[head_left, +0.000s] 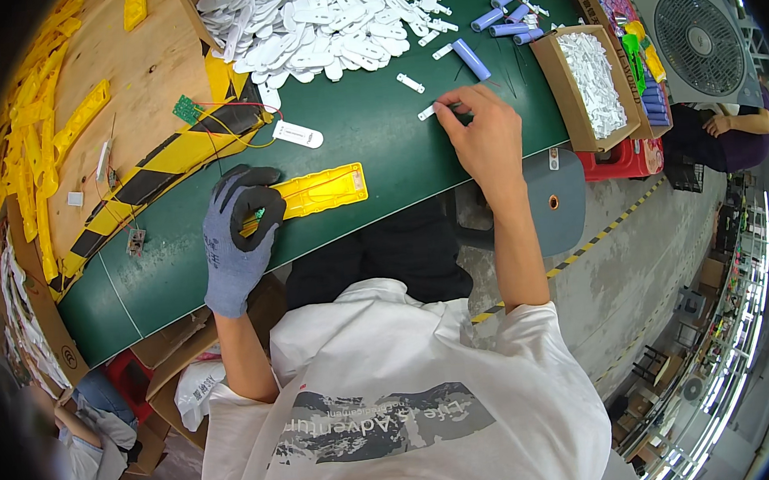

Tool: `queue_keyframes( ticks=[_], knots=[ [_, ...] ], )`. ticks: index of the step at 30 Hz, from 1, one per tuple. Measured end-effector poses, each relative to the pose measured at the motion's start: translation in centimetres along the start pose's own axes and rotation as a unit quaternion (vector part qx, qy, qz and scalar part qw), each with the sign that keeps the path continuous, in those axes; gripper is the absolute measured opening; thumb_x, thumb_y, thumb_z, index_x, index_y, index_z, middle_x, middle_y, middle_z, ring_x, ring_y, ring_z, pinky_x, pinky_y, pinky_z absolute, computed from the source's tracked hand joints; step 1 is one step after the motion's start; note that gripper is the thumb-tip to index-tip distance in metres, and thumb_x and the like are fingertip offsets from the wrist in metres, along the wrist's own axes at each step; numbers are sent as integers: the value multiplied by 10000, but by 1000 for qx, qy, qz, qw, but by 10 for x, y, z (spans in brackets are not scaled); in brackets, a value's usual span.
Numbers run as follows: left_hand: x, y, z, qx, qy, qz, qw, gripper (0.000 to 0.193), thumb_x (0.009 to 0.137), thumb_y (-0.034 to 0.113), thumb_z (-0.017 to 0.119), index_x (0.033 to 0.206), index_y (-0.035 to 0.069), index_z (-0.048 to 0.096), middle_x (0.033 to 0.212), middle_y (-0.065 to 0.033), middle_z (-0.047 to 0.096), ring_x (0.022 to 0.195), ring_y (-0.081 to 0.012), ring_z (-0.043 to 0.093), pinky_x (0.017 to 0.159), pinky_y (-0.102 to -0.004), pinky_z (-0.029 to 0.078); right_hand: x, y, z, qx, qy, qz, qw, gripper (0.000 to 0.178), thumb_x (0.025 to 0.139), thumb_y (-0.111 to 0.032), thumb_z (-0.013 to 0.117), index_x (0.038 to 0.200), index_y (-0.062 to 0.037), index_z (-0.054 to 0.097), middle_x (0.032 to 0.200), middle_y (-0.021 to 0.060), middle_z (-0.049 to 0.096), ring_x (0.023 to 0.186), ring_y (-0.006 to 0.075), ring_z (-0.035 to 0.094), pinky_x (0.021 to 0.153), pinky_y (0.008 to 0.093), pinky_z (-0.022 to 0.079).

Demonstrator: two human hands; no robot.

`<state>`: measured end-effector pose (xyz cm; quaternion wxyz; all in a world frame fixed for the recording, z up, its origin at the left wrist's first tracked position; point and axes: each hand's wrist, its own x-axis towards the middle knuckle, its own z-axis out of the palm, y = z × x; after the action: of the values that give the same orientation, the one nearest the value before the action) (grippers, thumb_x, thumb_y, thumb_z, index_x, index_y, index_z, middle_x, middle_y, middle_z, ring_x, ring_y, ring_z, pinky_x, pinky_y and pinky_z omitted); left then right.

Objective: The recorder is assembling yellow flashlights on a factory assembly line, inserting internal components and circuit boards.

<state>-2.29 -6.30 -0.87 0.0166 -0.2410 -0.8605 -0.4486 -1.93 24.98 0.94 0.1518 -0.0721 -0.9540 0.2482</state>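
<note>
Fingers of my gloved left hand press the yellow tray flat on the green table. My bare right hand pinches a small white clip near the blue cells.

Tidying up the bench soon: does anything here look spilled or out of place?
Yes. Blue cylinders and small white strips lie scattered loose on the green mat, outside the cardboard box of white parts. The white parts heap sprawls unboxed too.
</note>
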Motion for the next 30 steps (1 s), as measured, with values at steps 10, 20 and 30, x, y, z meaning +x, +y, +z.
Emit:
queue_keyframes(
  ticks=[10,20,30],
  knots=[
    [4,6,0,-14,12,2,1000,174,716,11,696,859,49,605,1052,-116,653,1016,-336,578,920,-397,439,-20,-34,-2,254,-199,-91,942,78,812,-69,719,857,-18,681,777,49,682,618,129,569,551,262,444],
    [3,4,1,-19,8,-3,1000,192,701,16,704,851,67,595,1039,-94,653,1013,-327,578,911,-396,444,-3,-36,28,170,-160,-337,912,146,784,-180,734,819,-53,669,734,42,638,648,226,589,591,326,475],
    [3,2,-1,-9,1,1,1000,194,701,25,700,854,75,592,1061,-81,647,1034,-321,567,911,-394,442,-15,-39,30,202,-163,-225,939,112,766,-114,756,838,-40,712,714,47,627,604,159,569,505,268,426]
  ],
)
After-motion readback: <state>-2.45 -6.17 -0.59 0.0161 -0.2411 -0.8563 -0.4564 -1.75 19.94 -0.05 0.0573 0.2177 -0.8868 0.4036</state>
